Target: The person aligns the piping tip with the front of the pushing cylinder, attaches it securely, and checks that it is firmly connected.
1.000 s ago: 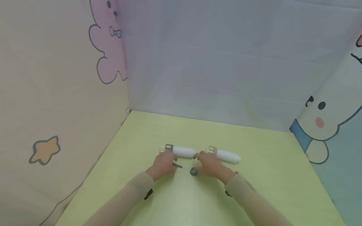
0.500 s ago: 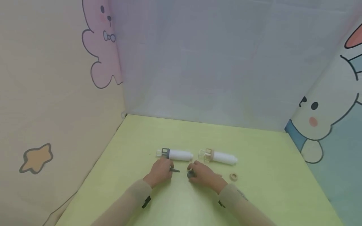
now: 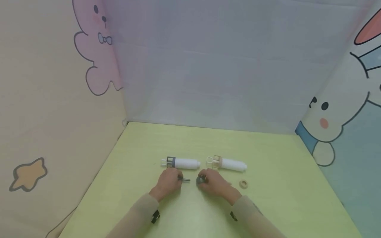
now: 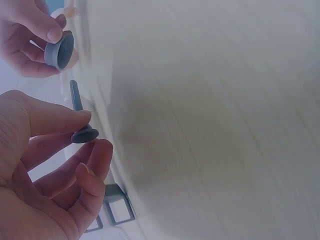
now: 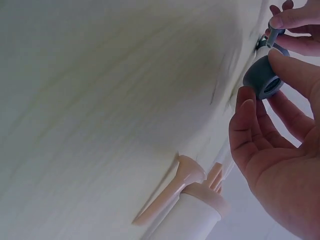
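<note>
Between thumb and fingers, my left hand [image 3: 168, 182] pinches a dark grey nozzle [image 4: 76, 97] by its flared base; its thin stem points toward the other hand. My right hand [image 3: 215, 183] pinches a dark grey ring-shaped cap [image 5: 261, 78], whose hollow side shows in the left wrist view. A short gap separates the nozzle tip from the cap. Beyond the left hand lies a white tube with a dark grey collar [image 3: 186, 163]. Another white tube, with a tan collar [image 3: 233, 164], lies beyond the right hand.
On the yellow-green table [image 3: 190, 218], a tan ring [image 3: 243, 184] lies right of my right hand. A tan nozzle [image 5: 167, 195] lies near the tan-collared tube, mostly hidden by the hand in the head view. Fabric walls [image 3: 208, 66] stand around the table.
The right hand has drawn back from the tan-collared tube and grips the grey cap, lifted and turned. The left hand has also come away from its tube, still holding the nozzle. The head view shifted slightly.
</note>
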The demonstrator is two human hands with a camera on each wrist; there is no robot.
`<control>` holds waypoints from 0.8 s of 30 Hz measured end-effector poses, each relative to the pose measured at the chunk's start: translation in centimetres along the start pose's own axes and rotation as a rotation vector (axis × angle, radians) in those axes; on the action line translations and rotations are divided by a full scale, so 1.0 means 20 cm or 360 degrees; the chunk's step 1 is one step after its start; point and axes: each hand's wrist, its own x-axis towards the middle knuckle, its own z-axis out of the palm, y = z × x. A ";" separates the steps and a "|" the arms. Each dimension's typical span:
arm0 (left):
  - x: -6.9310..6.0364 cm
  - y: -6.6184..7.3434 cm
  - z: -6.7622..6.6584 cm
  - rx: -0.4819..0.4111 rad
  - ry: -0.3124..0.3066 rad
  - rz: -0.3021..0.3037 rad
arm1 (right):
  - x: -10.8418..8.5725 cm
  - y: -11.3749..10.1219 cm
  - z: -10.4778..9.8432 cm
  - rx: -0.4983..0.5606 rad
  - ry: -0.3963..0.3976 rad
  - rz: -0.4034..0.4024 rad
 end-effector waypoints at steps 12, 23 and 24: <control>0.01 0.09 -0.03 -0.0102 0.0127 0.0048 | -0.01 0.01 -0.05 0.0330 0.0136 0.0074; 0.05 0.15 -0.08 -0.0099 0.0116 0.0110 | -0.02 0.00 -0.10 0.0418 0.0174 0.0105; 0.06 0.16 -0.08 -0.0109 0.0110 0.0103 | -0.02 0.00 -0.10 0.0420 0.0172 0.0107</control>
